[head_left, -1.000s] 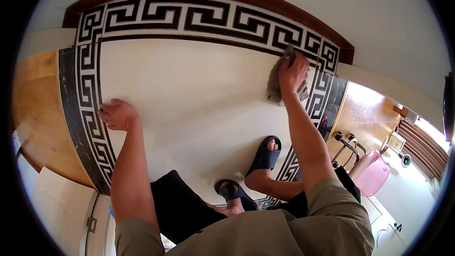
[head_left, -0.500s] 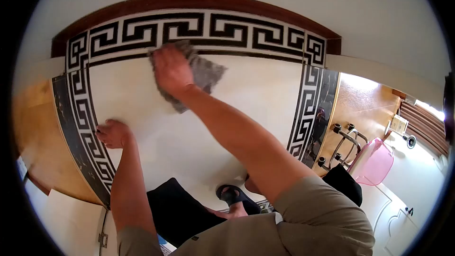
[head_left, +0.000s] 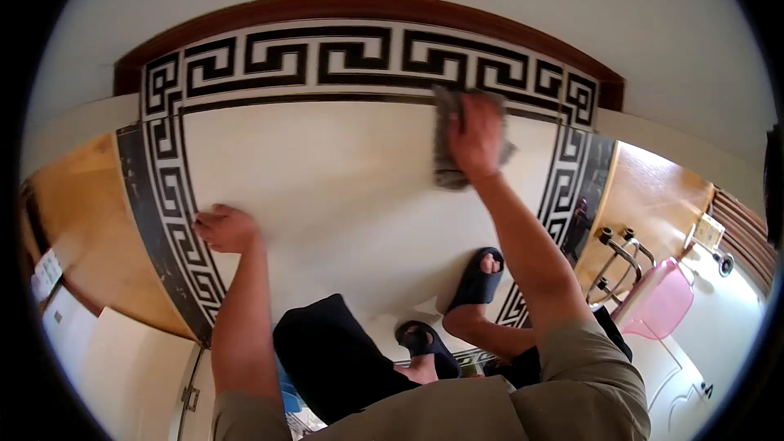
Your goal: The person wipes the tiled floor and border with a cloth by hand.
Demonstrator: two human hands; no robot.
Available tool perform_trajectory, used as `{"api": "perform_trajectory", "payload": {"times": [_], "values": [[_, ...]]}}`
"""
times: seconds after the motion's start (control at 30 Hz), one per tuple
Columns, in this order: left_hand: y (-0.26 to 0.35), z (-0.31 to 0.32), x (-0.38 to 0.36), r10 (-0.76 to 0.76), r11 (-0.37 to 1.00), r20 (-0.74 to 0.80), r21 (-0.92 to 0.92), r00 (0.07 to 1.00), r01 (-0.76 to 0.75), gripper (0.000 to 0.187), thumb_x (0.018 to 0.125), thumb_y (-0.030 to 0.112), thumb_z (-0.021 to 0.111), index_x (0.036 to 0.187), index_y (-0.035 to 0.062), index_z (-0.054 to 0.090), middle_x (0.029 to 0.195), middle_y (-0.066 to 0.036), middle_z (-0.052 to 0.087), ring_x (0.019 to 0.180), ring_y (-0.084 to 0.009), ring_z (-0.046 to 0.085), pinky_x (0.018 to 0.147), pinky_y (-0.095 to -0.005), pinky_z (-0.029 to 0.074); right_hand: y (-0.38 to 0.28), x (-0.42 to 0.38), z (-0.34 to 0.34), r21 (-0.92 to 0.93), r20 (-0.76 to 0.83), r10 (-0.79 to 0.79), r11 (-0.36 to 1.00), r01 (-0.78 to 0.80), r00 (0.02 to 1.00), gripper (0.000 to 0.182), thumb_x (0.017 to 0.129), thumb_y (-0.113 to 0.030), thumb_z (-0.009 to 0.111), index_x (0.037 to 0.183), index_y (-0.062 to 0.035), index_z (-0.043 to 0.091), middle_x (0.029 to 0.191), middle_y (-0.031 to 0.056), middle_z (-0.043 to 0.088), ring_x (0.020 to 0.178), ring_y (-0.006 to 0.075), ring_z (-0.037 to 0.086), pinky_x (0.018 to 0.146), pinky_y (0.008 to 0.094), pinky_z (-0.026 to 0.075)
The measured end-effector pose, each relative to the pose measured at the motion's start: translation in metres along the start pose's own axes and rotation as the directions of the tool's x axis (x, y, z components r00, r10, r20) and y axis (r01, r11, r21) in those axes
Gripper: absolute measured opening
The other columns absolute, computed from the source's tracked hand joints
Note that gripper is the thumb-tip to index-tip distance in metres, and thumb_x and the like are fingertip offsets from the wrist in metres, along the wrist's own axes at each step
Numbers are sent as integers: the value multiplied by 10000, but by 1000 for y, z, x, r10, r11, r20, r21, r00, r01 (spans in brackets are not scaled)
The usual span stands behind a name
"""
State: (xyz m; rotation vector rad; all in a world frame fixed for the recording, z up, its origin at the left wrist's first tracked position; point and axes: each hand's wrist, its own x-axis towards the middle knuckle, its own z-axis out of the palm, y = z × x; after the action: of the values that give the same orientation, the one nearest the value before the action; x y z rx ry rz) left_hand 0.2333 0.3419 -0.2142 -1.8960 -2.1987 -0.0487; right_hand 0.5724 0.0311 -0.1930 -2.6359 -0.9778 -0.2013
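My right hand (head_left: 478, 135) presses a grey cloth (head_left: 449, 165) against the pale tiled floor (head_left: 327, 163), close to the far patterned border. The cloth is bunched under the palm and fingers, and its edges stick out on both sides. Off to the left, my left hand (head_left: 226, 229) rests on the floor beside the left strip of the black-and-white key pattern (head_left: 173, 196). Its fingers are apart and a little bent, with nothing in them.
A dark red-brown skirting (head_left: 367, 6) runs along the wall at the far edge. My sandalled feet (head_left: 476, 286) stand on the floor below. Right of the border are a pink chair (head_left: 660, 298) with metal legs and a white door (head_left: 665, 376). Wooden flooring (head_left: 77, 220) lies left.
My right hand has swept the cloth to the right along the far border. My left hand stays on the floor by the left border. The view has shifted slightly, and both feet now show.
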Motion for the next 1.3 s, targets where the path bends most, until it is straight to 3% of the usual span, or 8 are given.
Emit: {"api": "perform_trajectory", "payload": {"times": [0.07,0.27,0.4,0.7,0.93,1.07,1.1,1.3], "values": [[2,1,0,-1,1000,-12,-20,1000,1,574,985,405,332,1425,50,429,1481,-166,391,1365,-311,380,1075,-510,313,6,4,-13,6,-100,-10,1000,11,995,377,859,-121,600,1221,-31,541,1191,206,563,1102,388,538,937,474,438],[7,-7,0,-51,997,46,-59,998,54,595,975,408,320,1451,57,394,1516,-158,350,1399,-305,336,1098,-502,291,-16,15,-3,74,-86,39,997,-33,996,400,868,-122,581,1247,-25,502,1176,214,528,1060,411,520,925,484,431],[13,-19,1,-74,995,121,-54,990,81,586,976,395,340,1458,64,383,1529,-160,325,1404,-315,323,1110,-512,272,-26,22,-3,-8,-80,29,1000,-30,996,427,864,-96,576,1277,-20,497,1183,217,531,1093,416,516,934,484,428],[11,-13,0,-66,991,71,-110,995,74,582,975,377,338,1435,25,397,1503,-195,344,1410,-329,300,1109,-524,258,-22,20,-25,30,162,71,997,-77,984,510,910,-134,571,1390,-43,425,1302,221,507,1219,397,485,1014,469,428],[7,-8,-2,-31,996,62,-82,998,36,583,966,373,363,1436,31,406,1534,-167,300,1434,-312,260,1121,-529,239,-18,12,-20,18,140,10,1000,-13,990,540,925,-140,562,1432,-69,390,1363,221,475,1283,382,446,1060,478,391],[11,-10,0,-107,988,99,-100,989,116,582,955,353,405,1450,49,378,1546,-155,282,1440,-293,252,1136,-524,228,-16,15,-23,22,135,-21,1000,18,991,556,910,-123,577,1429,-63,386,1360,217,465,1267,393,453,1060,474,393],[3,14,-1,-74,996,26,-52,997,76,591,954,355,404,1464,60,354,1550,-149,277,1443,-287,248,1138,-527,224,-18,16,-26,30,159,-10,1000,5,987,565,901,-119,584,1426,-55,386,1366,219,460,1262,401,451,1055,477,394],[10,-2,-2,-118,992,7,-31,993,118,556,961,391,359,1443,121,421,1531,-98,354,1420,-262,313,1120,-500,274,-22,5,-34,65,204,8,998,-21,979,597,879,-105,580,1441,-79,379,1396,221,440,1281,416,426,1076,481,369]]}}
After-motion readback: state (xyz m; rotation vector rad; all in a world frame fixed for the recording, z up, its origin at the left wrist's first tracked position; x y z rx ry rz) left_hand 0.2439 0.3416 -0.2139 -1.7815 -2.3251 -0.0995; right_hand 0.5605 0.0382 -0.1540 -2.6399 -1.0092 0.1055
